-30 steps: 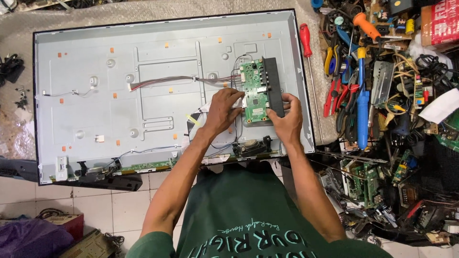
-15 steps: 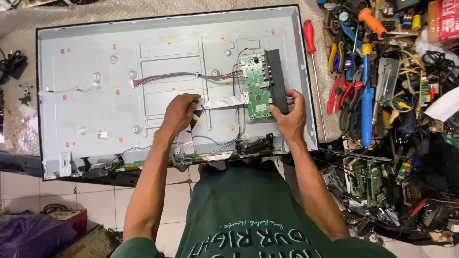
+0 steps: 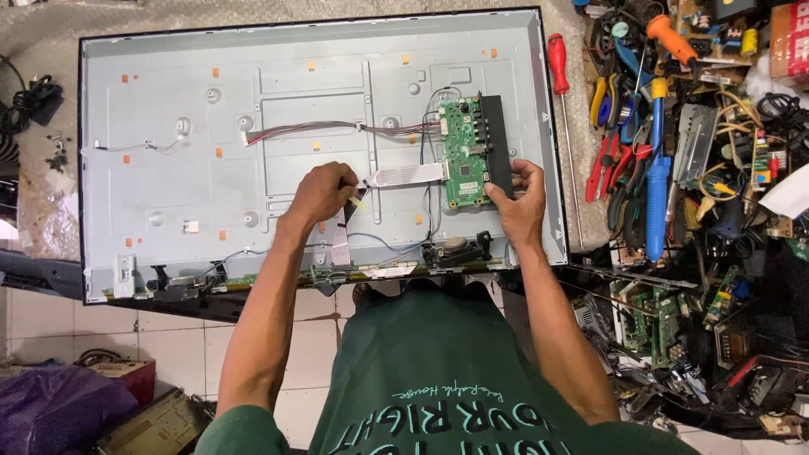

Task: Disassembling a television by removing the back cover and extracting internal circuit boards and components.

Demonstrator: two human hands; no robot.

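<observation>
On panel back (image 3: pixel 168 109): left hand (image 3: pixel 320 192) shifted leftward, fingers pinching flat ribbon cable (image 3: pixel 409 175); right hand (image 3: pixel 520 202) fingers clamped on green circuit board (image 3: pixel 465 152).

A red-handled screwdriver (image 3: pixel 559 63) lies just beside the panel's right edge. Further right, pliers (image 3: pixel 600 156), a blue tool (image 3: pixel 657 198) and loose circuit boards (image 3: pixel 645 312) crowd the floor. A purple bag (image 3: pixel 59 413) sits bottom left.
</observation>
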